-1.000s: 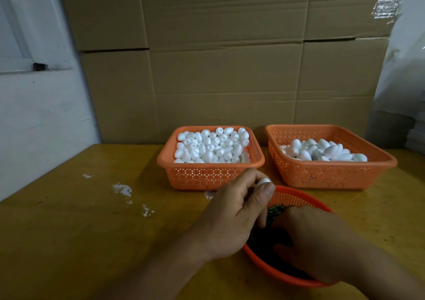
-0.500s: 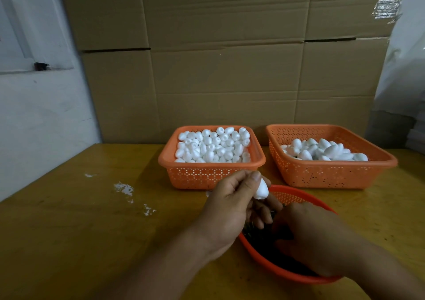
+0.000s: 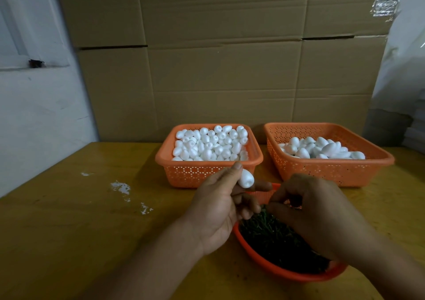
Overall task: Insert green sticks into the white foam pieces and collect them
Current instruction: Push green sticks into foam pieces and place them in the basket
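Observation:
My left hand [image 3: 220, 210] pinches a white egg-shaped foam piece [image 3: 246, 178] between thumb and fingers, just in front of the left basket. My right hand [image 3: 317, 214] hovers over a round orange bowl [image 3: 259, 258] full of dark green sticks [image 3: 271, 233], its fingers curled; whether it holds a stick is hidden. An orange basket [image 3: 207, 173] heaped with small foam pieces stands behind. To its right, a second orange basket [image 3: 333, 171] holds several larger foam pieces.
The yellow wooden table [image 3: 69, 230] has white flecks [image 3: 120, 188] on its left half. Stacked cardboard boxes [image 3: 218, 58] form a wall right behind the baskets. A white wall [image 3: 34, 115] closes the left side.
My left hand has lifted the foam piece clear of the bowl and turned it into full view. My right hand has risen from the sticks, fingers drawn together.

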`<state>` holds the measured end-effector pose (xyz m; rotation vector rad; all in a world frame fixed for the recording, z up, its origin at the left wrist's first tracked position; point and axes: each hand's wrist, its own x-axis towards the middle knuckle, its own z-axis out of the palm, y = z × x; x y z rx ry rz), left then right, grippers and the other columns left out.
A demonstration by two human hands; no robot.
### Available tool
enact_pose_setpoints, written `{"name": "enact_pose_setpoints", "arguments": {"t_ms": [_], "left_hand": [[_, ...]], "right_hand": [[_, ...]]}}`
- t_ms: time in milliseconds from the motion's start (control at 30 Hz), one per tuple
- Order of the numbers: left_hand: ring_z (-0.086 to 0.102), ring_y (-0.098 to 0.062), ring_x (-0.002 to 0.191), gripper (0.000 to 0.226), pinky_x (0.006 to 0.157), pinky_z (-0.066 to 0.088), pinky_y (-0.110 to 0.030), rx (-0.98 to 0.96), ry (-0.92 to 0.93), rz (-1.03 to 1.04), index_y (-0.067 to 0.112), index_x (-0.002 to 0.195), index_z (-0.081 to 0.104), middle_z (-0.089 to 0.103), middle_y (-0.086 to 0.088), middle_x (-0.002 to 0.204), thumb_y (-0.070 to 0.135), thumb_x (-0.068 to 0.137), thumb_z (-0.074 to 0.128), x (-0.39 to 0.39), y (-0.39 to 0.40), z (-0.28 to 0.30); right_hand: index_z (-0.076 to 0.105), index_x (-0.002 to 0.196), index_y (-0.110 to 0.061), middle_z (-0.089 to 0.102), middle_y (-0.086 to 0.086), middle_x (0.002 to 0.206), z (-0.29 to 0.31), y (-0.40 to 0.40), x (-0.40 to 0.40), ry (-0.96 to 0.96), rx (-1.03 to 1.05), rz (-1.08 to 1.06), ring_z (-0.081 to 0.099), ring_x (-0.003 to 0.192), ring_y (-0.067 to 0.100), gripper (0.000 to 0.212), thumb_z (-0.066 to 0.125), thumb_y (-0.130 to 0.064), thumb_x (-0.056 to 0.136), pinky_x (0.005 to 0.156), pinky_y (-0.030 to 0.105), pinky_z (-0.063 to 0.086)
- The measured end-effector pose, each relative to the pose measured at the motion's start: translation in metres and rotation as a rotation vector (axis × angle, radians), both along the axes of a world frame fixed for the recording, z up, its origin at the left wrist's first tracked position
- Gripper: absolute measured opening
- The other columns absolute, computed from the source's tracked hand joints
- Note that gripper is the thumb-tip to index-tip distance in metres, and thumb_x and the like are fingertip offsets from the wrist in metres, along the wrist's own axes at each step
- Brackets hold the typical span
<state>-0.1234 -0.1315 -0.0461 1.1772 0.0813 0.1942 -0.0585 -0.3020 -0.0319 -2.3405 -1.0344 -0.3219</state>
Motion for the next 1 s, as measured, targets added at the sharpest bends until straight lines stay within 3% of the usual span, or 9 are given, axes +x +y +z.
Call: {"name": "enact_pose_setpoints", "arguments": {"t_ms": [133,233,333,467,667,833,1000], "left_hand": [[0.055,-0.013,0.048,0.039,0.043,0.037,-0.020,-0.059,0.055,0.006,0.005,0.120,0.056,0.075,-0.019,0.103,0.038,0.099,0.052,0.000,0.001,0.002],[0.052,-0.010,0.044,0.036,0.039,0.034,-0.018,-0.082,0.095,-0.005,0.012,0.120,0.058,0.076,-0.015,0.101,0.041,0.098,0.053,0.000,0.004,0.003],[0.049,-0.010,0.041,0.053,0.037,0.033,-0.018,-0.096,0.116,0.020,0.004,0.133,0.052,0.076,-0.012,0.095,0.041,0.095,0.056,0.001,0.003,0.002],[0.050,-0.011,0.040,0.062,0.035,0.033,-0.018,-0.111,0.130,0.036,0.002,0.135,0.053,0.070,-0.015,0.096,0.042,0.088,0.063,0.003,0.003,-0.001],[0.051,-0.012,0.042,0.062,0.036,0.034,-0.019,-0.101,0.114,0.017,0.000,0.130,0.055,0.072,-0.013,0.093,0.043,0.086,0.064,0.003,0.004,-0.001],[0.051,-0.012,0.042,0.038,0.037,0.033,-0.018,-0.060,0.096,-0.013,0.008,0.104,0.062,0.071,-0.009,0.081,0.043,0.089,0.062,0.001,0.001,-0.002],[0.051,-0.013,0.041,0.037,0.037,0.032,-0.018,0.010,0.069,0.010,0.009,0.101,0.060,0.070,-0.006,0.074,0.043,0.089,0.062,0.000,-0.001,-0.001]], "right_hand": [[0.068,0.069,-0.028,0.067,-0.009,0.061,-0.002,0.000,0.002,0.144,0.307,0.095,0.056,0.045,0.005,0.019,0.080,-0.040,0.076,0.042,0.017,0.041],[0.072,0.074,-0.024,0.071,0.005,0.063,0.001,0.001,-0.001,0.293,0.565,0.232,0.062,0.047,0.014,0.021,0.076,-0.044,0.067,0.044,0.024,0.050],[0.075,0.073,-0.015,0.074,0.010,0.066,0.003,0.003,-0.004,0.324,0.685,0.321,0.070,0.054,0.022,0.020,0.079,-0.033,0.066,0.052,0.029,0.058],[0.075,0.076,-0.014,0.077,0.001,0.073,-0.001,0.006,-0.007,0.284,0.678,0.325,0.074,0.064,0.018,0.015,0.078,-0.027,0.069,0.059,0.030,0.061],[0.074,0.085,-0.020,0.077,-0.016,0.078,-0.008,0.011,-0.008,0.185,0.605,0.330,0.073,0.071,0.000,0.007,0.074,-0.016,0.079,0.061,0.008,0.052],[0.076,0.089,-0.025,0.075,-0.022,0.078,-0.009,0.010,-0.008,0.099,0.526,0.239,0.072,0.071,-0.004,0.015,0.078,-0.012,0.082,0.061,0.008,0.052],[0.079,0.090,-0.026,0.075,-0.022,0.077,-0.010,0.011,-0.011,0.028,0.466,0.152,0.070,0.069,-0.007,0.013,0.078,-0.018,0.080,0.062,0.017,0.056]]}}
